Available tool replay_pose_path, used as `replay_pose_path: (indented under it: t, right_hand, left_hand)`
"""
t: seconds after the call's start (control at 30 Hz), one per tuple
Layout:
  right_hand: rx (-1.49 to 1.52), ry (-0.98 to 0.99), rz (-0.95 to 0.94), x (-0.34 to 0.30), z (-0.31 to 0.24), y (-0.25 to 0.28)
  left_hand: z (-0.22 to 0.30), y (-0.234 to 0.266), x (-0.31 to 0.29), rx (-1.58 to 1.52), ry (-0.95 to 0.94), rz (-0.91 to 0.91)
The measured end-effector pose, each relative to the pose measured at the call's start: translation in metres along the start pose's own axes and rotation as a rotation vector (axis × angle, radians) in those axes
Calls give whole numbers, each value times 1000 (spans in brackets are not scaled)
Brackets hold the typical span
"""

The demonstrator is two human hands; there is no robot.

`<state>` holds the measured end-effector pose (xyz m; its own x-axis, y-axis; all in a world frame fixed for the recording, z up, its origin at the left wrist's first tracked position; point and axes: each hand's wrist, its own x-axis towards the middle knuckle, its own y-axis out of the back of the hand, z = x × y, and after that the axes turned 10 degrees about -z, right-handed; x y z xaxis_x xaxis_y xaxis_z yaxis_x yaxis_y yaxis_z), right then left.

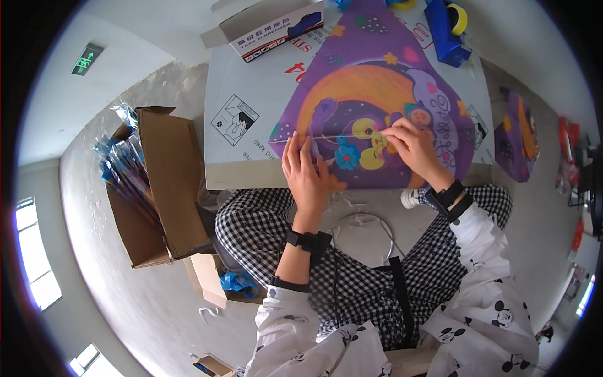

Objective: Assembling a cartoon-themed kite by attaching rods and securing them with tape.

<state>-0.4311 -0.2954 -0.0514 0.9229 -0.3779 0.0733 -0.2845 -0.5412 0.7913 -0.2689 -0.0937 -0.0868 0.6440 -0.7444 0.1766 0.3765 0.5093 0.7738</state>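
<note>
A purple kite [352,81], printed with an orange moon, yellow cartoon figures and flowers, lies flat on a pale board-topped surface [242,173] before me. Across its lower part runs a thin pale rod or strip [342,136]. My left hand [306,166] rests on the kite at the strip's left part, fingers stretched out and lying over it. At the kite's middle, my right hand [411,144] is closed, thumb and fingertips pinched at the strip's right part. What exactly sits between those fingertips is too small to make out.
A blue tape dispenser [447,38] with yellow tape stands at the far right, an open carton [276,31] at the far left. Left of the surface, a cardboard box [173,182] holds plastic-wrapped packs [129,166]. Another purple kite [516,135] hangs at right.
</note>
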Motion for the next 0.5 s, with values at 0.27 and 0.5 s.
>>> replay_pose_path:
  t: [0.27, 0.5]
  right_hand:
    - [2, 24, 22, 7, 3, -9]
    - [39, 34, 43, 9, 3, -11]
  left_hand:
    - [3, 0, 1, 25, 16, -18]
    - [1, 1, 0, 49, 6, -24]
